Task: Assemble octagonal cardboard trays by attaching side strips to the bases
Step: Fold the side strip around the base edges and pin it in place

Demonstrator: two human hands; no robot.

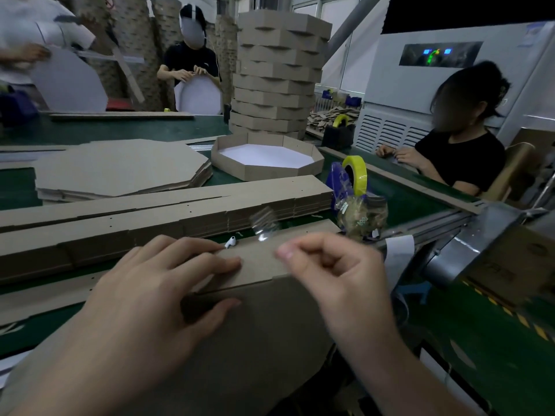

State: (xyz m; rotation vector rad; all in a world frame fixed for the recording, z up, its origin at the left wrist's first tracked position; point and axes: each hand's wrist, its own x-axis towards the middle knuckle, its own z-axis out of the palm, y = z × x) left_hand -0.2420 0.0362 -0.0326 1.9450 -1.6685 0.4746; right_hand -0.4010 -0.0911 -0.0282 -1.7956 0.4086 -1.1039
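Observation:
A brown octagonal cardboard base (240,349) lies in front of me with a side strip (261,256) folded up along its far edge. My left hand (150,295) rests on the strip and base, fingers flat on the strip, thumb on the base. My right hand (333,274) hovers just right of it, fingers curled, pinching a piece of clear tape (265,225) that stretches blurred up over the strip. A finished tray (267,159) with a white inside sits mid-table.
Stacks of side strips (168,211) lie across the table, flat bases (120,169) behind them, a tall tower of finished trays (279,76) at the back. A tape dispenser with yellow tape (351,178), a plastic bag (360,217) and an earbud (230,242) sit near. Other workers surround the table.

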